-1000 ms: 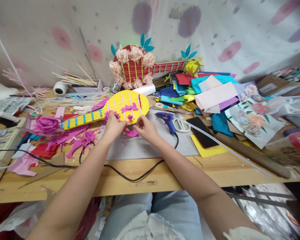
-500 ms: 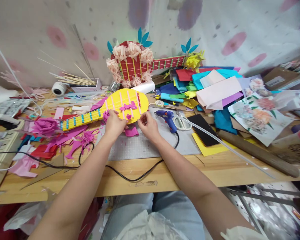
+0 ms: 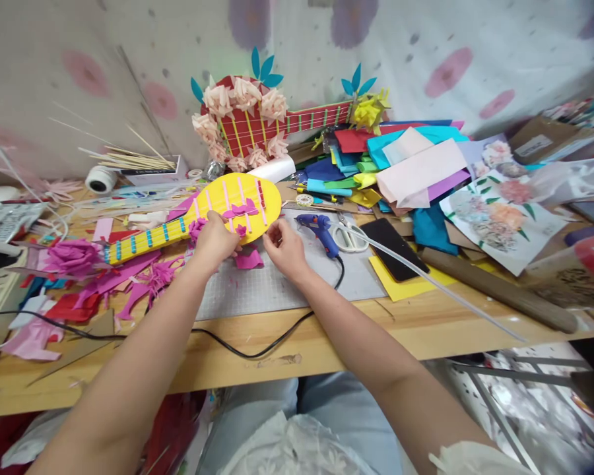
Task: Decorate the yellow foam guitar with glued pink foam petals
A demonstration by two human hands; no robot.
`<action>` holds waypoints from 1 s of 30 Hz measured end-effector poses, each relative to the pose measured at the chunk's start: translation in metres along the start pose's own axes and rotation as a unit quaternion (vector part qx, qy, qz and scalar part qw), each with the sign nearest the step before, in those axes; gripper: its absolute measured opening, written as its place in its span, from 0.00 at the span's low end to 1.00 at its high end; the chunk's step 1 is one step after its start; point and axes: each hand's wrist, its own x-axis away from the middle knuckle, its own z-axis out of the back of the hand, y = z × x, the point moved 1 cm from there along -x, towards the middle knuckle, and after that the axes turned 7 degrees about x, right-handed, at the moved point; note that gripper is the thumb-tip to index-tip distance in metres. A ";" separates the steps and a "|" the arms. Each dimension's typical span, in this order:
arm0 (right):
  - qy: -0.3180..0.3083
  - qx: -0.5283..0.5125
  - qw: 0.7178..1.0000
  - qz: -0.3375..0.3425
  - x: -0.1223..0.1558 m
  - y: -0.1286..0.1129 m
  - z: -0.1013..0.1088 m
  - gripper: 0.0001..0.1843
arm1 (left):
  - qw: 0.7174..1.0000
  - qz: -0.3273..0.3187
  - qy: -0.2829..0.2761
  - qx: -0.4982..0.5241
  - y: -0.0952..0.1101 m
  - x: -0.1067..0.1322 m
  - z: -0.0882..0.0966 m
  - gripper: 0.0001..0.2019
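Note:
A yellow paper guitar [image 3: 228, 201] with blue frets and pink strips lies across the grey cutting mat [image 3: 287, 287]. My left hand [image 3: 212, 241] grips its lower edge beside a magenta paper flower [image 3: 197, 228]. My right hand [image 3: 284, 247] is curled in a pinch at the guitar's right rim; what it holds is too small to name. A loose magenta paper scrap [image 3: 249, 258] lies on the mat between my hands. Small magenta pieces [image 3: 240, 210] sit on the guitar's body.
A blue glue gun [image 3: 317, 229] with its black cord [image 3: 257, 343], scissors [image 3: 349, 239] and a black phone [image 3: 393, 245] lie right of my hands. A red paper guitar [image 3: 257, 128] leans on the wall. Coloured paper stacks [image 3: 406, 171] fill the right; pink scraps [image 3: 79, 277] the left.
The view has drifted, so everything sits further left and lower in frame. My right hand rose slightly from the magenta scrap to the guitar's rim. My left hand keeps its grip.

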 end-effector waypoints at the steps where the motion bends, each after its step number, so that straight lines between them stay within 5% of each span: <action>1: 0.000 0.002 1.000 0.000 0.000 0.000 0.000 0.05 | 1.000 0.003 -0.002 -0.007 0.000 -0.002 0.001 0.23; 19: -0.021 0.021 1.000 -0.006 0.001 -0.001 0.002 0.04 | 0.991 0.021 -0.035 -0.131 0.027 -0.001 0.008 0.25; 30: -0.007 0.011 1.000 -0.001 0.000 0.002 0.002 0.04 | 0.984 -0.014 -0.027 -0.177 0.019 -0.010 0.001 0.26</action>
